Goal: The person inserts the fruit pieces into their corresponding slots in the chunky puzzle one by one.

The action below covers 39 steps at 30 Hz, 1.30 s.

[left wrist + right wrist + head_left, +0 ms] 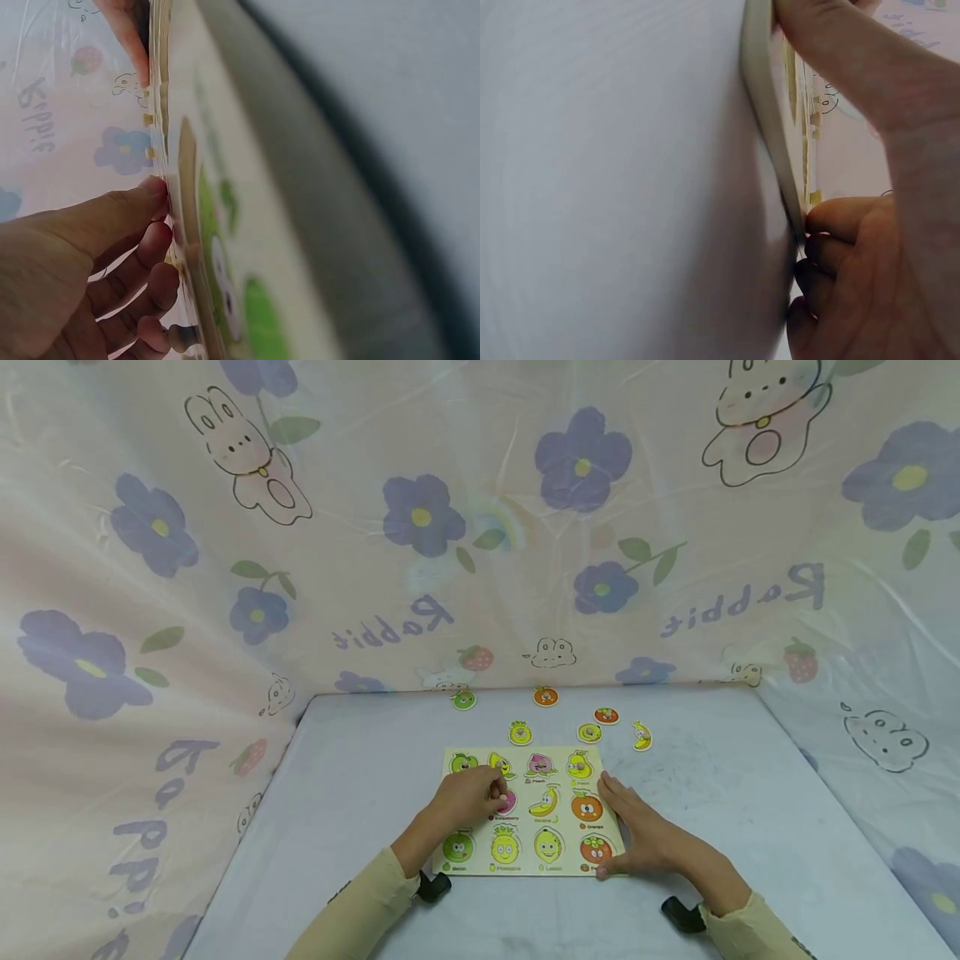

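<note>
A cream fruit puzzle board (525, 875) lies flat on the table, printed with rows of smiling fruits. My left hand (468, 797) is over its left half, thumb and fingertips pinching at the pink-purple fruit piece (510, 803) in the middle row. That piece is partly hidden by the fingers. In the left wrist view, the left thumb and fingers (154, 247) meet at the board's face, where small pegs stick up. Along the board's right edge my right hand (648, 835) is spread, fingers fairly straight against the side and thumb over the near corner by the tomato picture (596, 850).
Beyond the board lie loose fruit pieces: a green one (464, 700), an orange (546, 697), a pineapple (520, 733), a lemon (589, 732), a tomato (607, 717) and a banana (642, 737). A patterned curtain (495, 610) surrounds the white table (330, 810).
</note>
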{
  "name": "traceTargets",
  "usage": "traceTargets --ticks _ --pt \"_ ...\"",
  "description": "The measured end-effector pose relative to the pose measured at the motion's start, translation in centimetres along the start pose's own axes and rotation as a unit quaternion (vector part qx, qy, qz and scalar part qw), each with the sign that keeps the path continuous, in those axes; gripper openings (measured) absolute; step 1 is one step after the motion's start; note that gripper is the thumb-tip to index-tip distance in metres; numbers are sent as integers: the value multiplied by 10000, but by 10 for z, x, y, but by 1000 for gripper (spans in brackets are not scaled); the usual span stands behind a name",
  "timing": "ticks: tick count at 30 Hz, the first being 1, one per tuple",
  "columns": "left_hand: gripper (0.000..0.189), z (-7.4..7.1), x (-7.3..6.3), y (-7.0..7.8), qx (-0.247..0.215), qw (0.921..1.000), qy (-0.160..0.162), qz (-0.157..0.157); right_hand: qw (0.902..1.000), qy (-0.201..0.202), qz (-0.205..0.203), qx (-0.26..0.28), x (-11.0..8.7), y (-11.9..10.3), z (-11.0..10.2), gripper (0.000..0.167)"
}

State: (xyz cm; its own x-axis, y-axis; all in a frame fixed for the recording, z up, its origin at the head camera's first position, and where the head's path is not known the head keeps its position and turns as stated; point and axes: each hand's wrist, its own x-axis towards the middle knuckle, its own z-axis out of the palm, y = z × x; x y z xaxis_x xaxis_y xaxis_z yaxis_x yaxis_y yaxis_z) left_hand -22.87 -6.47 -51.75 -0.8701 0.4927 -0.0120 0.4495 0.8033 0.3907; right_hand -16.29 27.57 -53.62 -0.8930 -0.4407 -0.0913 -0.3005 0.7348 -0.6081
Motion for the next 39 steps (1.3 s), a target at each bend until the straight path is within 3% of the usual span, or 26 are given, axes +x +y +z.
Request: traceTargets --ticks 19,29,33,39 --pt "30 0 -10 -7 -87 9999 -58 -12 9999 -133 104 30 1 1 1 147" --pt "28 -7 -24 -18 -299 9990 317 102 9998 -122 77 -110 0 -4 -4 142" --pt "28 -12 -32 -23 -307 9986 412 120 9998 -11 50 -206 0 -4 -6 131" --pt "36 -18 -40 -31 -165 9986 484 163 9985 380 -131 -360 3 3 -10 97"
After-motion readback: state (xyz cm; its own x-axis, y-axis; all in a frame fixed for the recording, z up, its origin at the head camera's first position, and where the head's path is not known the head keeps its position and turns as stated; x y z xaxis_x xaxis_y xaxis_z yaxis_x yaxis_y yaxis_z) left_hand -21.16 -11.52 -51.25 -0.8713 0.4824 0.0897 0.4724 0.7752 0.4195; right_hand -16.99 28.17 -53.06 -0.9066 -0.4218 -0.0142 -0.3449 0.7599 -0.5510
